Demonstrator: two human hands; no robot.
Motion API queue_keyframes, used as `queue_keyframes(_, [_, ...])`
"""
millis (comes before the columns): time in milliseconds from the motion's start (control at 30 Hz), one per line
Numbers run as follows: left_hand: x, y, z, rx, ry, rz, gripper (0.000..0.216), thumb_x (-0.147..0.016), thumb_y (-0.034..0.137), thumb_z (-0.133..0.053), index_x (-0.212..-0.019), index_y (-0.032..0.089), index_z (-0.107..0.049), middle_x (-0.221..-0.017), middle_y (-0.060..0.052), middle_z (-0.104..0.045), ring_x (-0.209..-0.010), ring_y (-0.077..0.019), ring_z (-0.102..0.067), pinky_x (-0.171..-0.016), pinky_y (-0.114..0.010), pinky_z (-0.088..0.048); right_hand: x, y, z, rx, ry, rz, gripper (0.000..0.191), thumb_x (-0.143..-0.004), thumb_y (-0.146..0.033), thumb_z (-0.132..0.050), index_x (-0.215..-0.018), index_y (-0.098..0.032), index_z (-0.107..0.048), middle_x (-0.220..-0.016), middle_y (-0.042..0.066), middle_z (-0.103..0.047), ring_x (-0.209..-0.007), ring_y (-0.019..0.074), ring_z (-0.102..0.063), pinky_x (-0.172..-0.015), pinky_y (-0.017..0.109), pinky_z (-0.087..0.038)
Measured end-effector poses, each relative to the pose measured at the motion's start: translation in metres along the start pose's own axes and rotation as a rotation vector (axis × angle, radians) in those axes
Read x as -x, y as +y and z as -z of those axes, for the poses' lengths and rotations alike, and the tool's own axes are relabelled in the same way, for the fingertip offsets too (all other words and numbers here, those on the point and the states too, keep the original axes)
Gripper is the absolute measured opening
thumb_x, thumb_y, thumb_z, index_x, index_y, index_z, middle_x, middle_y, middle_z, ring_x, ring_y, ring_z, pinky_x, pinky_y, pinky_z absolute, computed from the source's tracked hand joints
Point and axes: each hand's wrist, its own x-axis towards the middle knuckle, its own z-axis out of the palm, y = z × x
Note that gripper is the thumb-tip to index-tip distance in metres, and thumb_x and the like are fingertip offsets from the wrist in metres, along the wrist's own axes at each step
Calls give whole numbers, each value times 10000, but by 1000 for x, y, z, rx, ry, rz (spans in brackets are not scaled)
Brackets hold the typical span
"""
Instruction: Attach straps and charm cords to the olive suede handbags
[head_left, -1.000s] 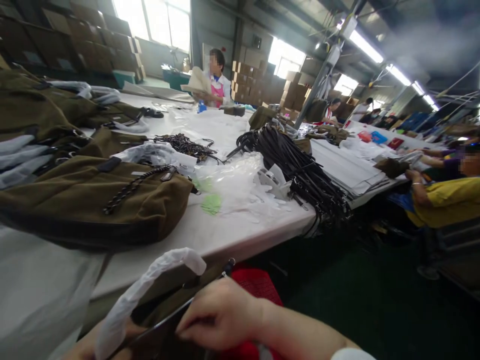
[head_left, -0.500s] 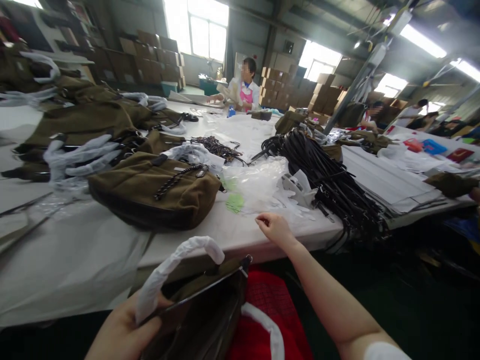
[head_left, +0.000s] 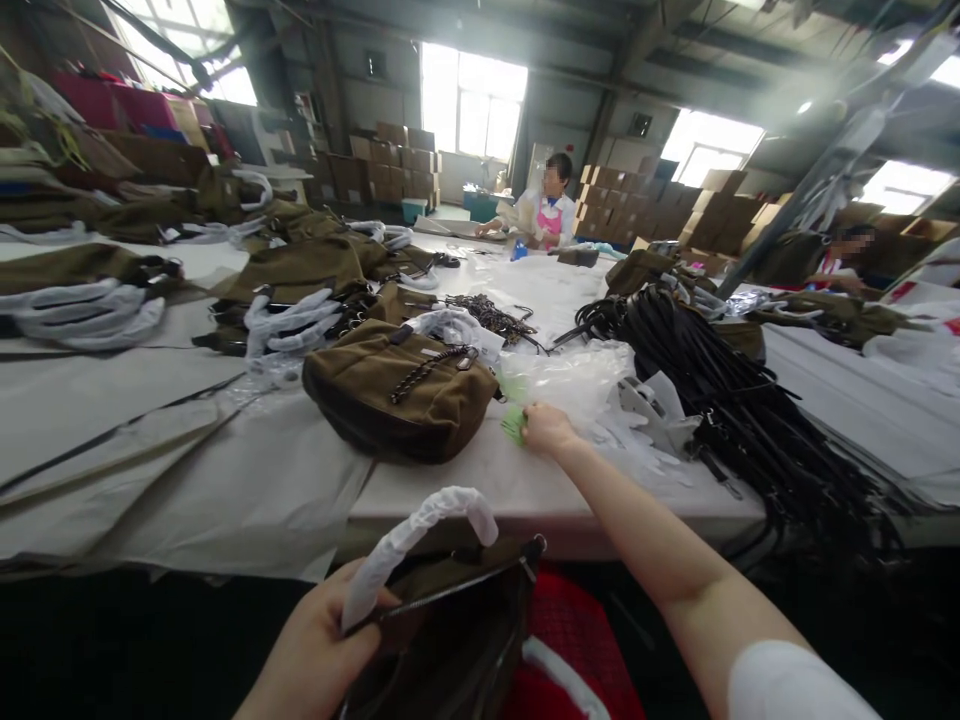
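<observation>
My left hand (head_left: 319, 640) grips the rim of an open dark olive bag (head_left: 450, 640) held in my lap, by its handle (head_left: 409, 540) wrapped in white foam. My right hand (head_left: 546, 428) reaches out over the white table (head_left: 525, 480) and closes its fingers on a small green tag (head_left: 514, 424). That tag lies next to a pile of clear plastic bags (head_left: 577, 380). Just left of my right hand lies a closed olive bag (head_left: 397, 390) with a braided dark strap.
A thick bundle of black straps (head_left: 735, 410) hangs over the table edge at right. More olive bags with foam-wrapped handles (head_left: 292, 270) are stacked at left. A person in a pink apron (head_left: 551, 205) works at the far end; cardboard boxes stand behind. Something red (head_left: 570, 640) lies under my bag.
My right hand left the bag in my lap, stretched out over the table and reached the green tag. The view swung left. My left hand kept hold of the bag.
</observation>
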Motion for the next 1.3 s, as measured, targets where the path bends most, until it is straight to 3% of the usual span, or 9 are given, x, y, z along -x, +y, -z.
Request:
queue_keyframes(433, [1, 5, 0, 62, -12, -17, 220, -566, 173, -505, -607, 223, -715, -681, 1, -653, -662, -196, -618, -706, -293, -512, 11, 12, -2, 3, 71, -168, 279, -848, -152, -543, -1036, -145, -749, -1008, 189, -742, -987, 267, -701, -821, 309, -495])
queue_keyframes(667, [5, 15, 0, 95, 0, 12, 203, -560, 200, -525, -592, 225, -724, -644, 1, -643, -645, -202, -617, -691, -302, -516, 19, 16, 5, -298, 276, -115, 326, -859, -200, -545, -1141, -185, -708, -1057, 105, -753, -945, 231, -701, -854, 321, -507])
queue_keyframes(833, [2, 8, -1, 119, 23, 28, 197, -553, 201, -540, -603, 220, -729, -627, 1, -649, -627, -203, -621, -631, -291, -512, 18, 14, 9, -584, 378, -8, 314, -825, -267, -598, -1094, -143, -703, -958, 78, -767, -710, 160, -696, -705, 267, -548])
queue_keyframes(967, [-1, 5, -1, 179, 33, 78, 160, -573, 213, -585, -634, 210, -733, -620, 1, -664, -596, -193, -619, -576, -275, -500, 62, -5, 21, -748, 461, 40, 288, -847, -336, -604, -1001, -114, -701, -869, 93, -754, -713, 172, -687, -678, 287, -557])
queue_keyframes(1000, [-1, 6, -1, 197, 26, 91, 148, -573, 220, -604, -639, 204, -736, -625, -3, -671, -595, -192, -620, -573, -272, -498, 84, -14, 27, -785, 475, 73, 293, -873, -359, -587, -1020, -127, -689, -867, 83, -748, -714, 167, -682, -671, 285, -555])
queue_keyframes(1067, [-1, 9, 0, 236, 17, 114, 145, -559, 233, -639, -651, 187, -741, -638, -14, -684, -603, -192, -622, -578, -272, -496, 130, -37, 37, -944, 483, 350, 203, -893, -333, -604, -982, -172, -691, -846, 52, -737, -673, 151, -671, -621, 266, -545])
queue_keyframes(1133, [-2, 11, -1, 267, 11, 138, 171, -553, 250, -662, -676, 165, -746, -653, -26, -694, -616, -192, -622, -587, -272, -493, 169, -63, 43, -918, 201, 766, 129, -915, -265, -593, -952, -223, -709, -920, 34, -743, -770, 146, -694, -678, 250, -548])
queue_keyframes(1200, [-3, 12, -3, 264, 16, 153, 188, -556, 253, -664, -689, 147, -744, -659, -33, -698, -620, -189, -619, -589, -271, -489, 191, -88, 33, -739, 9, 1047, 184, -951, -204, -528, -972, -225, -710, -961, 34, -747, -847, 141, -700, -744, 239, -539])
queue_keyframes(1300, [-3, 11, -8, 218, 49, 132, 200, -565, 219, -621, -706, 140, -739, -695, -41, -709, -656, -194, -635, -614, -273, -496, 200, -123, -4, -337, -72, 1159, 219, -951, -138, -489, -911, -165, -702, -882, 74, -737, -823, 179, -690, -765, 278, -524])
